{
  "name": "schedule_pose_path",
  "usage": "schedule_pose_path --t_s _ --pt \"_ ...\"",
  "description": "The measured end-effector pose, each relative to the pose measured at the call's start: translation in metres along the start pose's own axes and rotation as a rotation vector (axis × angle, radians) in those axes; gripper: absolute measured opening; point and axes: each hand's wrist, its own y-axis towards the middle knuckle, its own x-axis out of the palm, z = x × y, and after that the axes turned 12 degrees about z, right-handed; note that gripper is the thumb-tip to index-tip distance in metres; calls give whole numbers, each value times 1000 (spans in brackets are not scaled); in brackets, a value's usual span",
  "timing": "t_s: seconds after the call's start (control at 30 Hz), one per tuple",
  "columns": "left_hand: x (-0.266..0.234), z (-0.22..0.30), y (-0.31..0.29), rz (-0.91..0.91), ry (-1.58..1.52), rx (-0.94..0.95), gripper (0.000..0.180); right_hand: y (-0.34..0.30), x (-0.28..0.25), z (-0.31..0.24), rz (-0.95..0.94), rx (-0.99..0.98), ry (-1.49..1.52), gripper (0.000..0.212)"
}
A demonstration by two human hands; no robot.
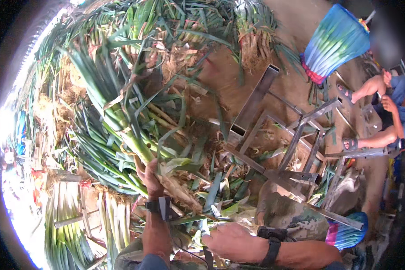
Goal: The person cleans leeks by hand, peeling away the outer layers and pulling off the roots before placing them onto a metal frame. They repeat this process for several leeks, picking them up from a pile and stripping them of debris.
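My left hand, with a strapped device on its wrist, is wrapped round a thick leek. The leek slants from its leafy green top at the upper left, and a pale, peeling lower part shows just right of the hand. At the lower middle, my right hand is closed over my lap, beside a pale leaf strip. What its fingers grip is hidden. Under the held leek lies a heap of green leeks.
A metal frame stands right of my hands, over leaf scraps. Leek bundles line the back, and more stand in a rack at lower left. A blue-wrapped bundle is at upper right. Another person sits at far right.
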Motion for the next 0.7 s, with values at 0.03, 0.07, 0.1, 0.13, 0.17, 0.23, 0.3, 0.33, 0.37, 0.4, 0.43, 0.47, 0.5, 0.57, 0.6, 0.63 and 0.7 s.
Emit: schedule_pose_path --t_s 0.03,0.07,0.1,0.13,0.17,0.23,0.3,0.33,0.37,0.4,0.43,0.47,0.5,0.57,0.6,0.63,0.7 --pt "-5 -2 2 90 -29 -124 66 0 3 0 -4 4 -3 11" --pt "-10 -12 10 168 -79 -129 53 -2 3 -3 -6 10 -22 10" --pt "-20 -18 19 139 66 -63 43 -4 2 -5 -7 17 -42 9" --pt "-36 -35 27 206 238 -152 41 -4 2 -6 -53 32 -41 8" --pt "-72 -54 42 290 419 -222 40 -3 3 -12 -52 9 -36 8" --pt "-178 -73 67 7 1005 192 48 4 3 -23 -34 -68 -8 8" --pt "-119 -86 35 439 1130 422 54 -2 12 -9 -28 -7 -18 8" --pt "-67 -80 17 324 1082 444 59 -8 13 2 -16 41 -19 8" --pt "-46 -71 16 218 808 400 51 -10 11 0 -15 43 -15 8" --pt "-36 -51 26 67 892 347 48 -11 5 -8 -14 13 -11 8" --pt "-27 -42 37 -88 983 274 45 -8 2 -8 -23 -11 4 8" --pt "-12 -45 40 -134 1020 397 39 -7 4 -6 -26 -20 9 8" --pt "4 -47 44 -183 1055 519 33 -6 7 -3 -5 -22 30 8" --pt "22 -57 64 -361 1231 569 36 -4 6 0 16 -14 53 8" --pt "30 -63 72 -545 1398 619 39 -4 1 -1 47 4 36 8" --pt "44 -73 75 -565 1380 615 39 -4 -4 2 78 40 12 8" --pt "70 -93 78 -674 1445 914 46 -10 6 11 131 58 18 8"
